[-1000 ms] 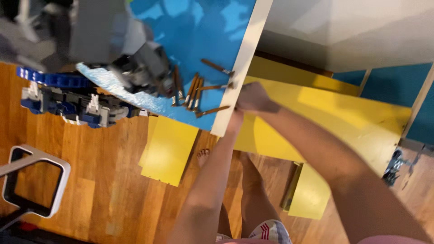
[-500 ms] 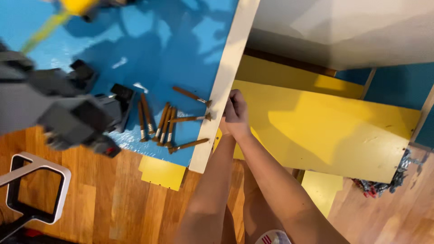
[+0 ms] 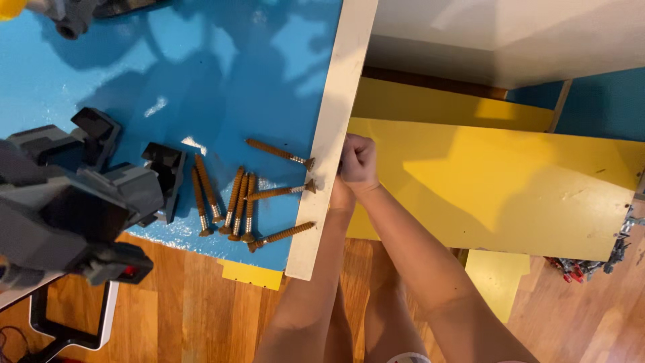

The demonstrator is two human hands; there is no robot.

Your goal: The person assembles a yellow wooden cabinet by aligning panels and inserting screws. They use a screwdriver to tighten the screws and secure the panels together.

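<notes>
Screws: rusty brown, loose on blue bench.
Right hand: fisted against white board edge.
Left hand: hidden beneath, grip unclear.

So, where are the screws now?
In the head view, the screws lie on the blue board, left of the white edge strip and the hands.

Glossy blue painted tabletop catching window glare, edged by a matt cream wooden strip. Brownish metal screws lie on it — threaded, dull, rust-toned. Yellow boards look smooth, satin-painted, lightly scuffed. Grey matt plastic power tool. The floor — varnished wood planks, warm and faintly shiny.
</notes>
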